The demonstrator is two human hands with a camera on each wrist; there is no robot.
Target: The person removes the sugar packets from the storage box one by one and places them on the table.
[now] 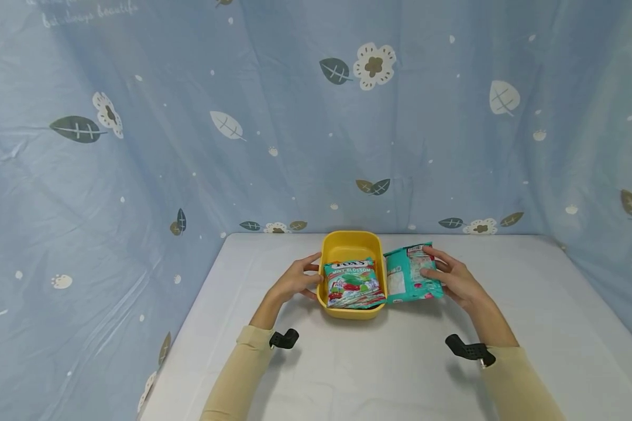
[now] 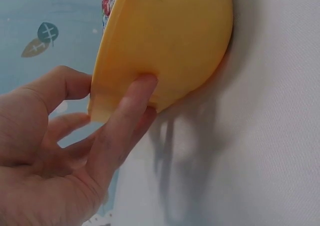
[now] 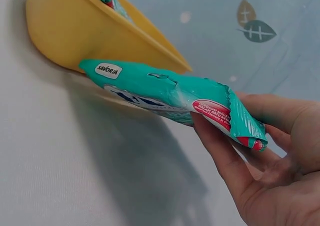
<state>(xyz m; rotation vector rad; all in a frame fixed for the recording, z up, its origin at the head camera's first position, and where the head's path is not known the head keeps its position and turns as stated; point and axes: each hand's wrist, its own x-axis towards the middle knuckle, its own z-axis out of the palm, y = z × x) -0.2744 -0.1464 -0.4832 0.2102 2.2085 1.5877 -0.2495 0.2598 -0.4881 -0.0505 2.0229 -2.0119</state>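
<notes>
A yellow plastic tub (image 1: 351,314) stands on the white table, holding a teal Fox's candy bag (image 1: 354,285) with printed fruit, front side up. At the tub's left side, my left hand (image 1: 296,278) holds its rim and wall; in the left wrist view a fingertip (image 2: 147,81) presses the outer wall. My right hand (image 1: 455,279) grips a second teal candy bag (image 1: 404,280) by its right end, thumb on one face and fingers on the other. This bag is tilted above the table, its printed back facing up, its far end close beside the tub's right wall.
The white table (image 1: 347,374) runs back to a blue curtain (image 1: 305,146) with leaf and flower prints, close behind the tub. Another curtain side hangs along the left. A black wrist mount (image 1: 284,338) sits on the left sleeve, another mount (image 1: 470,349) on the right.
</notes>
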